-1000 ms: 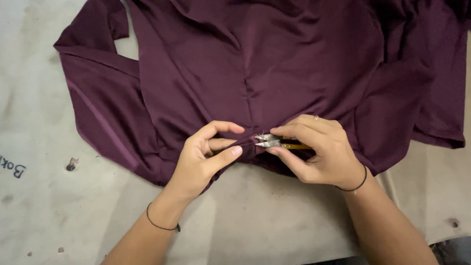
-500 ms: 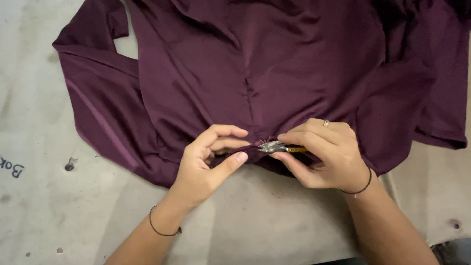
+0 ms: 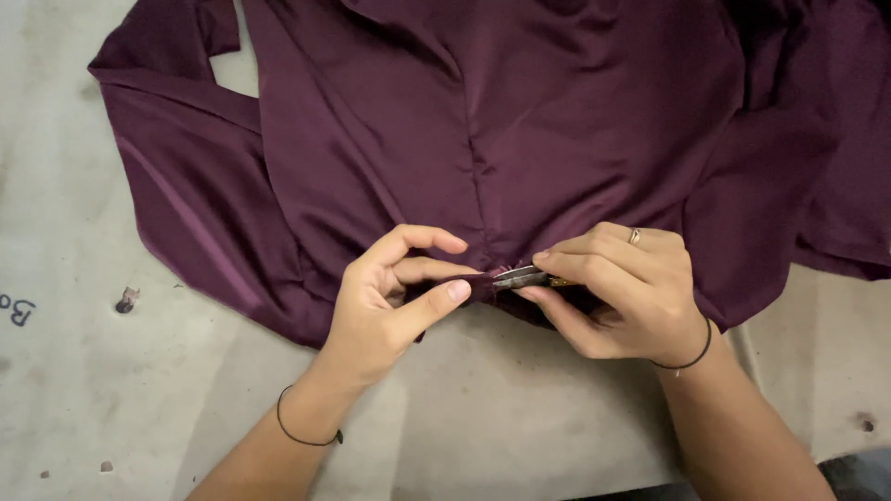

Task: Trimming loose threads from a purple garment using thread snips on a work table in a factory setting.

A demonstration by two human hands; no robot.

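A dark maroon garment (image 3: 520, 139) lies spread over a pale worktable (image 3: 111, 408), a seam running down its middle. My left hand (image 3: 390, 301) pinches the hem edge between thumb and fingers. My right hand (image 3: 617, 288) grips small metal thread snips (image 3: 522, 276), their tips touching the pinched fabric beside my left thumb. A ring sits on a right-hand finger and a thin dark band circles each wrist.
A sleeve of the garment (image 3: 176, 167) stretches to the left. A small dark scrap (image 3: 126, 299) lies on the table at left, and tiny specks dot the surface at lower left and lower right.
Both hands have shifted slightly lower and closer together along the hem. The snips' tips now meet the fabric held by the left thumb.
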